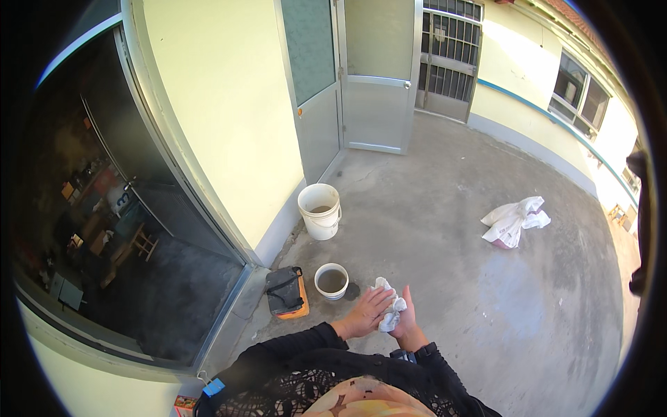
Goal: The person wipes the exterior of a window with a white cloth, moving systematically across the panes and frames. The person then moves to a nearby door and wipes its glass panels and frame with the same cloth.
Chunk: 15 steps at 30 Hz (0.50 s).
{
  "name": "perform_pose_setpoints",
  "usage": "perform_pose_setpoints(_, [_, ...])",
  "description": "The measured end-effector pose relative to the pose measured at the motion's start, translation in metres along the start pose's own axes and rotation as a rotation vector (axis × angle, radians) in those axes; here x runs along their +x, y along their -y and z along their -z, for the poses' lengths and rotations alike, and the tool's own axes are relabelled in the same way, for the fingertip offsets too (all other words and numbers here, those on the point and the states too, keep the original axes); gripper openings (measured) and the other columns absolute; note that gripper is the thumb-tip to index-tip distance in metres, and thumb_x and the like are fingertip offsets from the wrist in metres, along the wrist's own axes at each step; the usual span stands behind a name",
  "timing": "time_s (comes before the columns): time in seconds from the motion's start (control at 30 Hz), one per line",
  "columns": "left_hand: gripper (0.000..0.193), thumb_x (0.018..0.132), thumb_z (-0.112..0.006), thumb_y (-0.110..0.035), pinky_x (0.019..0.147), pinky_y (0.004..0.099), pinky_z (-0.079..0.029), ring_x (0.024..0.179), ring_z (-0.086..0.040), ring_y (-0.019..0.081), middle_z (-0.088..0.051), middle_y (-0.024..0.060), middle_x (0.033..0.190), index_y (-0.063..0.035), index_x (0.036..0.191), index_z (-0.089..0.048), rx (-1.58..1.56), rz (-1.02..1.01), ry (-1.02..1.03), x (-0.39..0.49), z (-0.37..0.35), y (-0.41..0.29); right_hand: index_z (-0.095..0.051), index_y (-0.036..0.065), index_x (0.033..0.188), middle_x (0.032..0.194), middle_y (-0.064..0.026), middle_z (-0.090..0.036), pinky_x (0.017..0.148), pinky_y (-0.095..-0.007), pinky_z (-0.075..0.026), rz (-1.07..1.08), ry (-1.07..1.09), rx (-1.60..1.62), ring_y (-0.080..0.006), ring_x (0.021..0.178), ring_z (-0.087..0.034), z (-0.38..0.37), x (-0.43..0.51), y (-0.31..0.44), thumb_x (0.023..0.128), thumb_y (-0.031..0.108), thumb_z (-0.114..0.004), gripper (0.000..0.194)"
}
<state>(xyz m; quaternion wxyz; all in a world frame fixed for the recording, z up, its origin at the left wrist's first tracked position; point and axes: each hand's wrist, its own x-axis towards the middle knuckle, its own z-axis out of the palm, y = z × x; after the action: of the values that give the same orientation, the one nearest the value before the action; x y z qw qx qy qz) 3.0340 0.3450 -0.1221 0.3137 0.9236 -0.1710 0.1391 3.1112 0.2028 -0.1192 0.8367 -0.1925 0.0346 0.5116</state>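
Observation:
Between my two hands is a crumpled white cloth or paper wipe (395, 307); which of the two I cannot tell. My left hand (366, 313) lies across it from the left, its fingers flat against the folds. From the other side my right hand (406, 319) cups the wipe, thumb pointing away from me. Part of the wipe is hidden under the left fingers. Just left of the hands a small white bucket (317, 284) stands upright on the concrete with murky liquid inside. A dark wet spot (353, 291) marks the ground beside it.
Behind the small bucket stands a larger white bucket (321, 227). A black-and-orange bag or case (284, 293) sits near the doorway threshold (221, 318). A tied white sack (508, 225) rests farther right. An opened metal door (375, 112) juts out ahead of the yellow wall (224, 104).

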Motion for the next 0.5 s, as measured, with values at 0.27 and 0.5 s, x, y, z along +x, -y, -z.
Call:
perform_pose_setpoints(0.27, [0.058, 0.103, -0.042, -0.033, 0.119, 0.0498, -0.013, 0.148, -0.019, 0.0347, -0.025, 0.0192, 0.158, 0.0008, 0.148, -0.034, -0.259, 0.002, 0.217, 0.115, -0.032, 0.063, -0.049, 0.013, 0.137, 0.138, -0.0101, -0.053, 0.109, -0.0481, -0.038, 0.169, -0.105, 0.004, -0.0302, 0.129, -0.049, 0.033, 0.04, 0.08, 0.099, 0.064, -0.028, 0.067])
perform_pose_setpoints(0.5, [0.054, 0.1, -0.047, -0.035, 0.119, 0.0523, -0.015, 0.147, -0.023, 0.0354, -0.027, 0.021, 0.156, 0.0009, 0.14, -0.043, -0.16, -0.074, 0.256, 0.243, -0.031, 0.121, -0.048, 0.014, 0.139, 0.14, -0.0095, -0.051, 0.107, -0.0466, -0.041, 0.264, -0.23, -0.091, -0.0307, 0.128, -0.05, 0.047, 0.113, 0.193, 0.101, 0.06, -0.025, 0.064])
